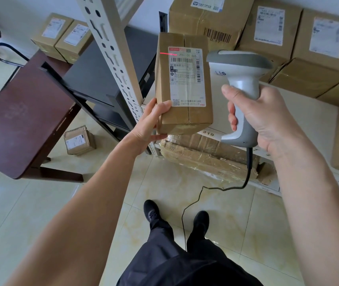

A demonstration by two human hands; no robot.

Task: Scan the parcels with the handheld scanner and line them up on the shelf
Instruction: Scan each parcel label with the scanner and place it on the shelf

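Observation:
My left hand [151, 123] holds a brown cardboard parcel [182, 116] by its lower left corner, label side up, in front of the shelf [300, 112]. A white shipping label covers most of its top face. My right hand [263, 118] grips the handle of a grey and white handheld scanner [239, 79], whose head points left at the parcel. A red scan line lies across the top of the label and the parcel's left edge. Several labelled parcels [325, 56] stand in a row at the back of the shelf.
A white perforated shelf post [113, 48] rises left of the parcel. A dark wooden desk [24, 124] stands at the left, with a small box [80, 140] on the floor beside it. A taped bundle [209, 155] lies under the shelf. The scanner cable [195, 201] trails across the tiled floor.

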